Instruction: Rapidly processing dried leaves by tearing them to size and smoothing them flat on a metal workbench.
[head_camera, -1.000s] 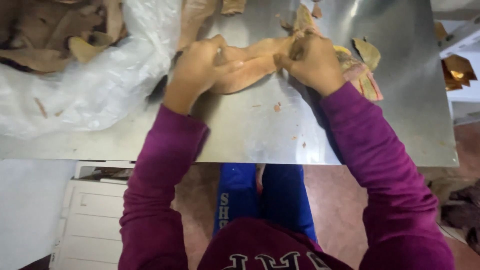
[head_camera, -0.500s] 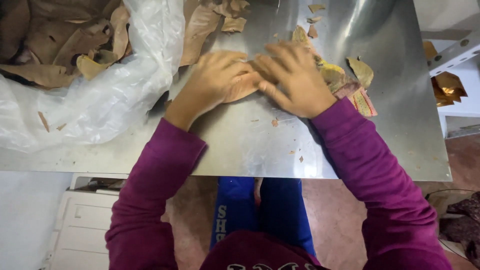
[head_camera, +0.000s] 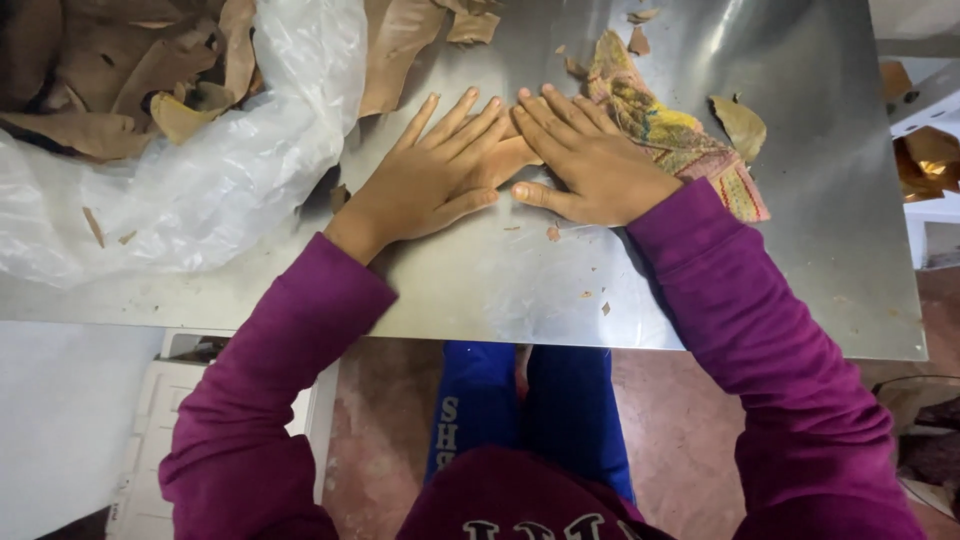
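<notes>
Both hands lie flat, palms down, side by side on the steel tabletop (head_camera: 700, 290). The left hand (head_camera: 425, 180) has its fingers spread and extended; its grip is open, pinching nothing. The right hand (head_camera: 590, 165) is likewise flattened, fingers splayed, thumb stretched toward the left hand. Between and beneath the two hands lies a tan dried leaf (head_camera: 510, 155), pressed against the tabletop, only a small part showing between the fingers. Just beyond the right hand rests a multicoloured woven cloth (head_camera: 680, 140), touching the wrist area and sleeve. A single olive-brown leaf (head_camera: 742, 125) lies near the cloth. At the left, a clear plastic sheet (head_camera: 230, 170) holds a heap of brown dried leaves (head_camera: 110, 70). Small leaf crumbs (head_camera: 552, 233) are scattered near the hands.
</notes>
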